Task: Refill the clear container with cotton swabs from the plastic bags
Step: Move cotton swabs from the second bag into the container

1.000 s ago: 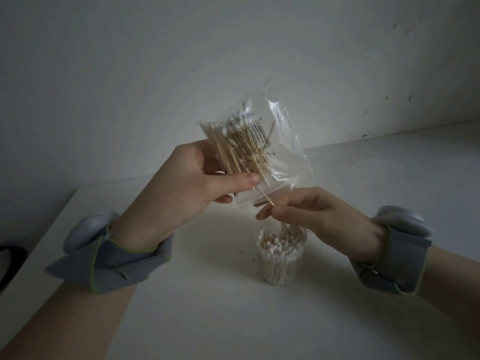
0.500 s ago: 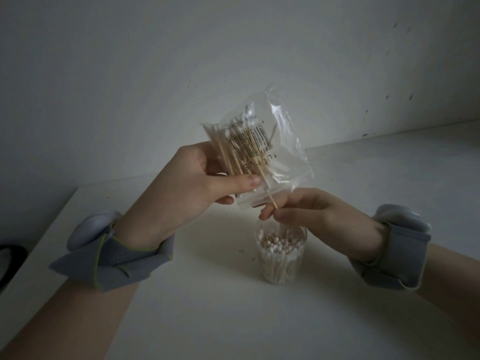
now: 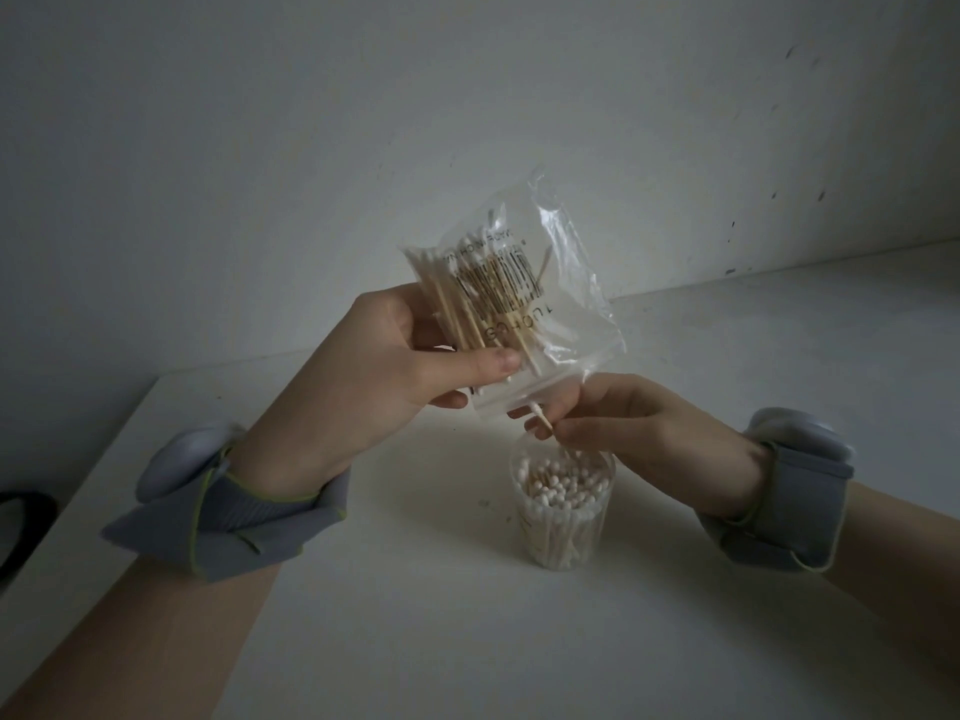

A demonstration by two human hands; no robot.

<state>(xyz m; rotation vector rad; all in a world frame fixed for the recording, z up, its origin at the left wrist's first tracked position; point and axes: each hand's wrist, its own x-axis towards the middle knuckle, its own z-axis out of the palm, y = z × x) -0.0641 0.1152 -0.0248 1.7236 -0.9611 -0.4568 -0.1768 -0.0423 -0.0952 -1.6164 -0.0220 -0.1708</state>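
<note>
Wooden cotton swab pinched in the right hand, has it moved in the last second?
Yes. The wooden cotton swab has slid down out of the clear plastic bag toward the clear round container, which stayed put.

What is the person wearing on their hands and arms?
No gloves or sleeves. Behind the left hand sits a grey fabric wrist cuff with yellow-green piping, topped by a rounded pale plastic pod. The right hand has a matching cuff and pod.
</note>
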